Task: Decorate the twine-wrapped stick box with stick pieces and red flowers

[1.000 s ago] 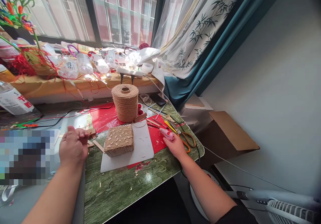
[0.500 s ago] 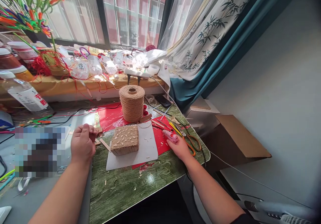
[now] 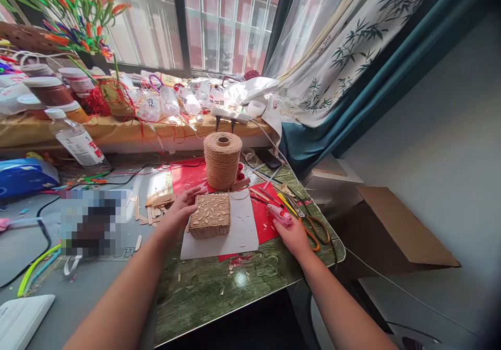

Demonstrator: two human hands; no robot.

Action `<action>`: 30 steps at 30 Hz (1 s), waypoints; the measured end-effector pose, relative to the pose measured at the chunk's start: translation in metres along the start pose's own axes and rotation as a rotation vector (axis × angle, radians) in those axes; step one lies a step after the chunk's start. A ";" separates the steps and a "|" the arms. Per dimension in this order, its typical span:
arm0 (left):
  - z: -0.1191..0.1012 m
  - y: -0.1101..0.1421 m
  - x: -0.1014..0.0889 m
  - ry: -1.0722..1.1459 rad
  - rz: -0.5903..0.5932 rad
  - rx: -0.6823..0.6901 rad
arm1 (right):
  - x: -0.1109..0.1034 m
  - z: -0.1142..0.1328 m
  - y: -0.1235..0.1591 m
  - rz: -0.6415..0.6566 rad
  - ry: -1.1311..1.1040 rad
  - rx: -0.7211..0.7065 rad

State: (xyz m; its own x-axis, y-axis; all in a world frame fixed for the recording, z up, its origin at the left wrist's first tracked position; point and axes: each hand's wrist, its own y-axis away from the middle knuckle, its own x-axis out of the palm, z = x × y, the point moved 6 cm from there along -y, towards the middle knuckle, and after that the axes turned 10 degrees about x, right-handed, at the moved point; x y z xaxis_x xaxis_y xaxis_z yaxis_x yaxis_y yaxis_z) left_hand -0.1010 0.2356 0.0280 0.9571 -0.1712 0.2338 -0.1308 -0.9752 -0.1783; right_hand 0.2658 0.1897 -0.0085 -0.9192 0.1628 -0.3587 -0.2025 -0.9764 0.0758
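A twine-covered box [image 3: 210, 215] with small pale wood chips scattered over its top sits on a white sheet [image 3: 238, 237]. My left hand [image 3: 178, 217] is at the box's left side, fingers stretched out and apart; whether they touch it I cannot tell. In my right hand [image 3: 294, 236] is a pink glue gun [image 3: 279, 214], its nozzle pointing up and left over the red paper [image 3: 260, 224]. Behind the box stands a large spool of twine [image 3: 223, 162]. Scissors with orange handles [image 3: 319, 230] lie right beside my right hand.
Wood strips [image 3: 156, 209] lie in a pile left of the box. A plastic bottle [image 3: 80, 141] stands at the back left. A power strip [image 3: 230, 115] rests on the cluttered sill. A cardboard box [image 3: 407, 224] is beyond the table's right edge.
My left hand has gone from closed fingers over the wood strips to stretched fingers at the box. The view has turned left; my right hand still holds the glue gun.
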 end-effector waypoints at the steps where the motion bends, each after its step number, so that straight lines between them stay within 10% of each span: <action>1: 0.000 0.000 0.003 -0.016 0.021 -0.015 | 0.000 0.000 0.000 -0.002 0.006 0.000; 12: -0.007 -0.001 0.009 -0.132 -0.072 0.033 | 0.001 0.000 0.000 -0.037 0.087 -0.014; 20: -0.017 0.001 -0.060 0.152 -0.634 0.303 | 0.000 -0.004 0.002 -0.078 0.120 -0.022; 30: -0.020 -0.002 -0.115 0.269 -0.813 0.435 | 0.003 -0.008 0.002 -0.050 0.091 -0.005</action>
State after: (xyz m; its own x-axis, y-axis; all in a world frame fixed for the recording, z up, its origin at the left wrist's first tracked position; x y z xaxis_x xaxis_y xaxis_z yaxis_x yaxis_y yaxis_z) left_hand -0.2160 0.2540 0.0204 0.6141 0.4555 0.6445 0.7062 -0.6818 -0.1911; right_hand 0.2653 0.1868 -0.0169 -0.8732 0.1981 -0.4454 -0.2457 -0.9680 0.0511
